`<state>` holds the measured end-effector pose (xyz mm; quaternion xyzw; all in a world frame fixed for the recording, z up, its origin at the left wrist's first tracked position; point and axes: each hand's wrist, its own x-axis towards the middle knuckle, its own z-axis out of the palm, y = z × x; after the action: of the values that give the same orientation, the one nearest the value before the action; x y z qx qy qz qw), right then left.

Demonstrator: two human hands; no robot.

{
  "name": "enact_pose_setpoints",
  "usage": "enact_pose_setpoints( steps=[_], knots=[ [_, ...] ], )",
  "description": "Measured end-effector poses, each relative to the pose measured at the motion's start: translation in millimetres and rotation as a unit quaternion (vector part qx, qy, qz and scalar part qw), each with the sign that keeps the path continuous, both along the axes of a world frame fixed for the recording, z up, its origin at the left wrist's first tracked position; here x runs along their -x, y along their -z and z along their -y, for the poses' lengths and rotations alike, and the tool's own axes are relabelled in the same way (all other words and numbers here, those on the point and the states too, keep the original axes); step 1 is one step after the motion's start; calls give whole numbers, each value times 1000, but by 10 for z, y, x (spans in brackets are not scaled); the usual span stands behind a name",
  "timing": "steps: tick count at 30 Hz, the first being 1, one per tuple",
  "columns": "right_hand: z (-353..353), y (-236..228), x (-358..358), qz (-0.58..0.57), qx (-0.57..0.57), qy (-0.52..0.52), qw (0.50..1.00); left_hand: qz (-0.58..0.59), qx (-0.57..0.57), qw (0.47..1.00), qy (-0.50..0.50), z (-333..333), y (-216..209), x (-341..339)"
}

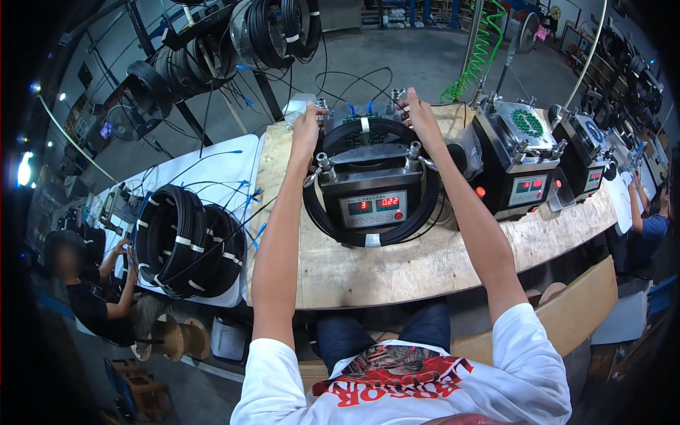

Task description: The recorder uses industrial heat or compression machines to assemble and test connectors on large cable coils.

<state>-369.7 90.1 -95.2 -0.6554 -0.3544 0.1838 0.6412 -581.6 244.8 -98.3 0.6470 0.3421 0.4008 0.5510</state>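
Note:
In front of me stands a black and silver fibre polishing machine (pixel 374 180) with a lit red display. A coil of black cable (pixel 423 212), bound with white tape, hangs around it. On its top is a plate of green connector holders (pixel 379 131); blue-ended cables (pixel 370 108) rise from it. My left hand (pixel 307 131) is closed around the metal clamp at the far left corner. My right hand (pixel 421 122) is closed around the clamp at the far right corner. Both near clamps (pixel 326 166) are untouched. The fingertips are partly hidden.
Two similar machines (pixel 520 159) stand to the right on the wooden bench (pixel 319 273). Black cable coils (pixel 173 241) lie on a white table at left, with more hanging on a rack (pixel 191 67). A co-worker (pixel 92 283) sits at left, another (pixel 648 227) at far right.

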Motion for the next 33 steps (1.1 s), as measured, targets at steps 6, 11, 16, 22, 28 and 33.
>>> enact_pose_setpoints(
  steps=[6,11,16,22,28,33],
  knots=[
    [-52,50,-42,17,12,6,1000,-47,-2,999,-3,-74,56,19],
    [-30,35,-66,26,31,-30,999,-51,-2,999,-10,-56,51,8],
    [-14,-10,20,-9,10,-3,1000,-46,-19,999,-12,-33,35,22],
    [-47,43,-33,4,8,0,1000,-50,-23,998,4,-65,43,4],
    [-54,80,-93,65,37,-20,997,-90,-26,996,-9,-24,27,4],
    [-58,29,-10,52,40,-14,998,-107,-56,992,-34,-67,56,29]
  ],
)
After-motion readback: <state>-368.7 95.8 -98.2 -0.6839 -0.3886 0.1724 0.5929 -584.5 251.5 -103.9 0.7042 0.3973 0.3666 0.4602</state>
